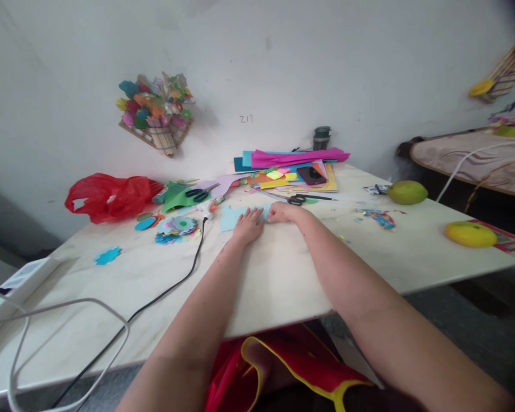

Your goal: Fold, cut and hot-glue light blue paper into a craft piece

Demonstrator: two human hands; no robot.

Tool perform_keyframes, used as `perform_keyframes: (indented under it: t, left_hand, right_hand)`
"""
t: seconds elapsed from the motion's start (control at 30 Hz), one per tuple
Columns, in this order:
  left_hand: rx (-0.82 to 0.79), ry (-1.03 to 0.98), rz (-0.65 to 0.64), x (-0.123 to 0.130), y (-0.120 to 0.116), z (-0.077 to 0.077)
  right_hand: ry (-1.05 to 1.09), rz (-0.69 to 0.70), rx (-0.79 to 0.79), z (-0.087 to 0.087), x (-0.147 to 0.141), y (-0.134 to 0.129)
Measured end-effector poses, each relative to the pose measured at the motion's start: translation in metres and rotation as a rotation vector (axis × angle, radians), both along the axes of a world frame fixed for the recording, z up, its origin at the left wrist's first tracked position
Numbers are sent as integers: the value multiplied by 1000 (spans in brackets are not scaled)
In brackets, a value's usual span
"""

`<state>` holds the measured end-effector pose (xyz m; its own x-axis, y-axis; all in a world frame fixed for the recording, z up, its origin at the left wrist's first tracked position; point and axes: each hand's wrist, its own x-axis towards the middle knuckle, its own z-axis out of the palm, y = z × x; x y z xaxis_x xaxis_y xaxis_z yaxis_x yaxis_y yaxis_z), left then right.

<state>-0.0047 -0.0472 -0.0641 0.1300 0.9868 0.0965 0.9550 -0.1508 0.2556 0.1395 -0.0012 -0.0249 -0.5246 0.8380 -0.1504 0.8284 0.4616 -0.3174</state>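
A light blue paper sheet (pixel 229 218) lies on the white table in the middle. My left hand (pixel 249 224) rests flat on its right part, fingers spread. Beside it, at the sheet's right side, my right hand (pixel 283 213) is curled with its fingertips down; whatever it may pinch is too small to make out. Left of the sheet is a glue gun (pixel 208 210) with a black cord. Black-handled scissors (pixel 196 195) lie on green paper (pixel 177 197), and a second pair of scissors (pixel 296 199) lies just behind my right hand.
Paper flower cut-outs (pixel 178 227) and a red plastic bag (pixel 111 197) are at the left. Colored paper and a phone (pixel 312 175) are stacked at the back. Two mangoes (pixel 407 193) sit at the right. A power strip (pixel 21 280) and cables occupy the left edge.
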Motion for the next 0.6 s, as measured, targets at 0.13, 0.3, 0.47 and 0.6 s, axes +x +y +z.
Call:
perform_keyframes:
  t: [0.13,0.3,0.47,0.6]
  left_hand:
    - [-26,40,25,2,0,0]
    - [-48,79,27,3,1,1]
    - [-59,83,33,4,0,1]
    - [-50,73,49,6,-2,2]
  right_hand:
    - [16,23,-14,0,3,1]
    - [-19,54,-32,3,13,3]
    - [-33,52,-17,3,19,6]
    - [-31,51,-1,1,20,8]
